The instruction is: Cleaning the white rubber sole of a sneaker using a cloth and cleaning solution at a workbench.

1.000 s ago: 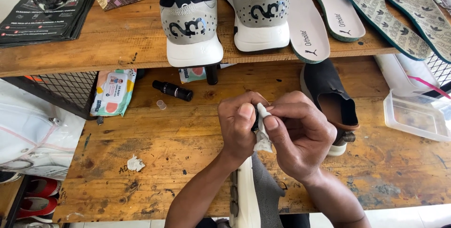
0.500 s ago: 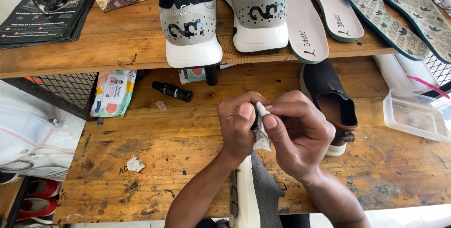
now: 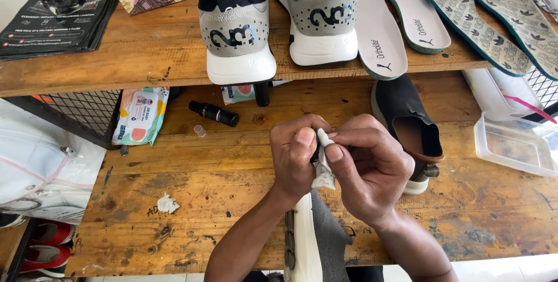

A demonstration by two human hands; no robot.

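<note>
We hold a crumpled white wipe (image 3: pixel 321 169) pinched between our left hand (image 3: pixel 296 157) and right hand (image 3: pixel 369 169), both closed on it, over the grey sneaker (image 3: pixel 317 238) just below our wrists. The white sole looks fairly clean already; what else the fingers cover, and the shoe's toe, are hidden.

Worn wooden workbench (image 3: pixel 192 200), planks scratched and stained, dark marks along front edge. Raised wooden shelf (image 3: pixel 116 64) across back, same rough timber. Black wire-mesh basket (image 3: pixel 75 113) under shelf at left. Pale floor (image 3: pixel 511 267) visible below bench edge, right. Even, bright light, soft shadows under shelf.
</note>
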